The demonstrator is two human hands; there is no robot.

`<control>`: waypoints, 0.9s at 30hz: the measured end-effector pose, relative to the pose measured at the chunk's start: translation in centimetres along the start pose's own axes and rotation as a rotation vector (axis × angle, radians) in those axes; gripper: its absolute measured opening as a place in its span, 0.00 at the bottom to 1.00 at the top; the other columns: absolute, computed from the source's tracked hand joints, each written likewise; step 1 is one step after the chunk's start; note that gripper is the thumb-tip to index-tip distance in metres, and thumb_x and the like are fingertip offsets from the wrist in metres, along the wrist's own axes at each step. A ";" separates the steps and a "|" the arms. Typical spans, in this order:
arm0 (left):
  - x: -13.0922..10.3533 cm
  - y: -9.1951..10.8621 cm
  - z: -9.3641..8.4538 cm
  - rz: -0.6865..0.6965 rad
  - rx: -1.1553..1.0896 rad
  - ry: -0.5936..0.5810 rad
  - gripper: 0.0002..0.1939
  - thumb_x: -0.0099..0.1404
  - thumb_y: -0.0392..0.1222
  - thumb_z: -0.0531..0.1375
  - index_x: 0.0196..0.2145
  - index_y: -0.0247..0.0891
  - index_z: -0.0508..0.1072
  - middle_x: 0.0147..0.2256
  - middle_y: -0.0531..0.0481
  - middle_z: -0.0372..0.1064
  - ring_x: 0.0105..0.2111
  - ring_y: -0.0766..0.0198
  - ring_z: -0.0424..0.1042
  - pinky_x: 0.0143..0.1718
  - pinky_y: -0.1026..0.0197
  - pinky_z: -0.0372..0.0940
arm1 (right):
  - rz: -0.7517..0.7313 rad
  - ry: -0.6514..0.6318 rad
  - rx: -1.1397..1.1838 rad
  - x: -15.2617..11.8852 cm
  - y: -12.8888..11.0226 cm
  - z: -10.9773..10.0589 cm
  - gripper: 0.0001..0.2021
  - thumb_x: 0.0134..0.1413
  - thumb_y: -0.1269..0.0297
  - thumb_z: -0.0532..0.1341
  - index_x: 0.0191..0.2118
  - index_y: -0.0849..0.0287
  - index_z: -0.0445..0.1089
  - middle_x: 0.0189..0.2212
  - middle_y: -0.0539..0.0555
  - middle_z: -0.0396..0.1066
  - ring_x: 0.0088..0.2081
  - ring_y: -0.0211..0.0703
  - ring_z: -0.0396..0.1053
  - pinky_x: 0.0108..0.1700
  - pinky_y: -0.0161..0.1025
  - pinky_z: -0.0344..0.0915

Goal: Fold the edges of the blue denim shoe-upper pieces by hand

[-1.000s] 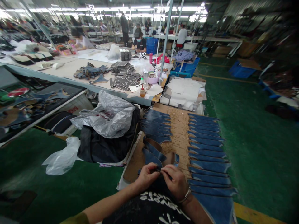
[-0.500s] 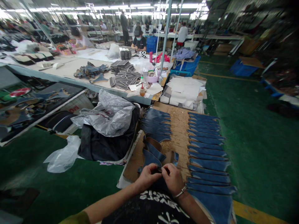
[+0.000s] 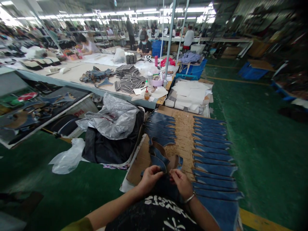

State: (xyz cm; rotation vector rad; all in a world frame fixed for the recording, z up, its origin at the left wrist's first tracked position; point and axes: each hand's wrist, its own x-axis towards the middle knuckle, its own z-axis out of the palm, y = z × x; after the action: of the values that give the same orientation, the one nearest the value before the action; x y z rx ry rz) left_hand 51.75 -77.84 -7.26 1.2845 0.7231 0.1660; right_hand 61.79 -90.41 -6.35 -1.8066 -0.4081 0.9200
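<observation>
My left hand (image 3: pixel 151 179) is closed, thumb against fingers, at the near edge of a cardboard-covered board (image 3: pixel 184 134). A dark blue piece (image 3: pixel 163 186) hangs between my hands, its outline hard to tell against the black shirt. My right hand (image 3: pixel 181 183), with a bracelet at the wrist, has its fingertips pinched together just to the right; what they hold is too small to make out. Curled blue leather pieces with brown backs (image 3: pixel 158 155) lie just beyond my hands. Overlapping blue pieces form a row on the right (image 3: pixel 213 157) and another at the back left (image 3: pixel 160 126).
Left of the board is a container with black cloth (image 3: pixel 103 146) and a clear plastic bag (image 3: pixel 120 118). Beyond, a long table (image 3: pixel 72 72) holds grey pieces (image 3: pixel 130 81), a small glue bottle (image 3: pixel 146 94) and a purple bowl (image 3: pixel 157 82). Several people work farther back.
My hands have moved slightly apart, my right hand shifting a little to the right. The view has turned slightly.
</observation>
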 end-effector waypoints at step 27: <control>-2.7 -0.8 3.8 -0.124 -0.221 0.117 0.16 0.41 0.45 0.68 0.25 0.33 0.69 0.22 0.53 0.68 0.23 0.68 0.65 0.28 0.65 0.57 | -0.054 -0.349 0.106 -0.5 2.6 -3.6 0.23 0.52 0.45 0.49 0.36 0.59 0.71 0.26 0.52 0.71 0.26 0.40 0.67 0.24 0.34 0.63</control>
State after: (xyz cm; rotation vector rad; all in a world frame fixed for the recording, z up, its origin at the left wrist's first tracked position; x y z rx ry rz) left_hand 51.58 -82.53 -6.57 1.0230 0.8581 0.2155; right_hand 63.78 -94.13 -7.81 -1.5326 -0.6117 1.1998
